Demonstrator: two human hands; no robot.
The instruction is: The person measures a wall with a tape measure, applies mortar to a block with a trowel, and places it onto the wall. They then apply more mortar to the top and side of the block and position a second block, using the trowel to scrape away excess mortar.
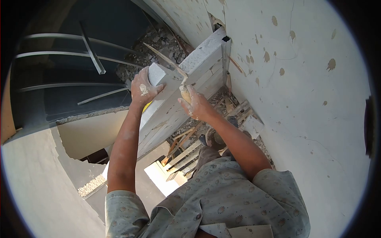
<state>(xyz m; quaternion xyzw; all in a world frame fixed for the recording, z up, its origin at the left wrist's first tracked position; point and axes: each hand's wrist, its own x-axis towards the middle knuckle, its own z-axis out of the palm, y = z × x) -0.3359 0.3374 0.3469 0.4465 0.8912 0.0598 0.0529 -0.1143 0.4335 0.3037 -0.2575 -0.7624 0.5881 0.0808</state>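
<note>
My left hand (143, 88), dusted with mortar, is gripping the end of a white block (157, 73) on top of the low block wall (202, 77); its thumb lies along the near face. My right hand (196, 106) is closed round the handle of a trowel (164, 58). The trowel's long thin blade, seen nearly edge-on, reaches over the wall top beside the block. Lumps of mortar cling to the trowel's neck and to the back of my left hand.
A spotted plaster wall (301, 87) rises on the right. Rubble (168, 45) lies beyond the block wall, near metal channels (93, 51). Below me are wooden pallets (186, 156), a bucket (214, 139) by my feet, and a broken wall opening (93, 133) at left.
</note>
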